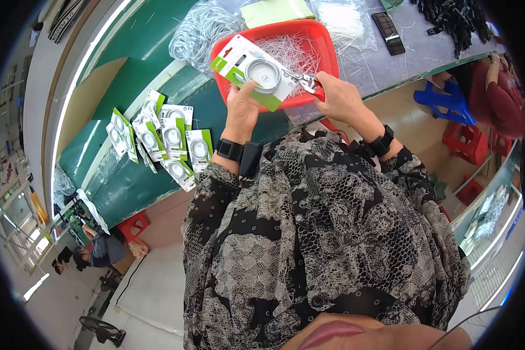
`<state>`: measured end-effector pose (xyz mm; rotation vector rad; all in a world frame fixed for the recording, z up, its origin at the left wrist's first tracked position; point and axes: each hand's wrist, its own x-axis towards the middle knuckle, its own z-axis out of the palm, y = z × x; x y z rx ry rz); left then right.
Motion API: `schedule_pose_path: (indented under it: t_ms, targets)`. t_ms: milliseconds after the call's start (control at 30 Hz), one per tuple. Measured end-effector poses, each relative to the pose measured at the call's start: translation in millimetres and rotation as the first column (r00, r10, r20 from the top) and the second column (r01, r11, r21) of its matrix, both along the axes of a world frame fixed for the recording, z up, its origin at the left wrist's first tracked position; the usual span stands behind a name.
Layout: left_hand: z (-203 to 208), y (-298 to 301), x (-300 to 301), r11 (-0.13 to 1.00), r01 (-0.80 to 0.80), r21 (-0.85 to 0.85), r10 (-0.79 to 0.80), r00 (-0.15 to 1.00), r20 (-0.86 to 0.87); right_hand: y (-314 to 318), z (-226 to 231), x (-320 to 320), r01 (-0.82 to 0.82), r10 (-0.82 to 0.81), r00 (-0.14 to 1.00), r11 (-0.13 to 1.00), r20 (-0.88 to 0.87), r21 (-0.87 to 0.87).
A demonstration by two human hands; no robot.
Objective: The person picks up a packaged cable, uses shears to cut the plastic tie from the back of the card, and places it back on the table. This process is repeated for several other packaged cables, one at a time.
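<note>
My left hand (242, 109) grips the lower left edge of a white and green packaging card (239, 52), its thumb on the front. A coiled white cable (263, 77) is mounted on that card. In my right hand (341, 100) are red-handled cutting pliers (304, 81), their metal jaws at the card's right edge. Whether the jaws are open or touch anything there is too small to tell. Card and pliers are above a red plastic basket (331, 51) holding many thin, clear-white strips (294, 49).
Several similar carded cables (172, 137) lie piled on the green table (119, 186) at left. Behind the basket are bagged grey cables (204, 32), bundled white strips (344, 23), a dark phone-like object (388, 33) and black cables (452, 20). Stools (446, 102) and other people (499, 96) are beyond the table.
</note>
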<state>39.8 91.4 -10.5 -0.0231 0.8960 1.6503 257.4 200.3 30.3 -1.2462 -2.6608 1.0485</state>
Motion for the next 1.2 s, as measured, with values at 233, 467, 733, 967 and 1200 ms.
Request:
schedule_pose_path:
  t_ms: [233,467,733,967,1200]
  targets:
    - [12.1,-1.6,7.4,0.985,-0.161,0.060,0.168,0.978,-0.124,-6.9,13.8,-5.3,-0.166,0.160,0.986,0.929,0.045,0.331]
    - [18.3,-0.1,11.5,0.978,-0.180,0.105,0.191,0.975,-0.112,-12.6,19.1,-13.3,-0.173,0.153,0.985,0.921,0.084,0.349]
    - [25.2,3.2,21.5,0.971,-0.207,0.124,0.224,0.963,-0.149,-14.3,9.2,-18.4,-0.173,0.123,0.979,0.919,0.161,0.354]
    - [21.4,3.9,18.5,0.961,-0.228,0.158,0.250,0.958,-0.143,-12.0,-5.3,-35.3,0.051,-0.079,0.969,0.991,-0.232,-0.122]
    - [29.4,1.6,26.8,0.969,-0.172,0.175,0.184,0.981,-0.057,-12.6,-24.4,-76.0,0.154,-0.227,0.861,0.969,-0.456,-0.191]
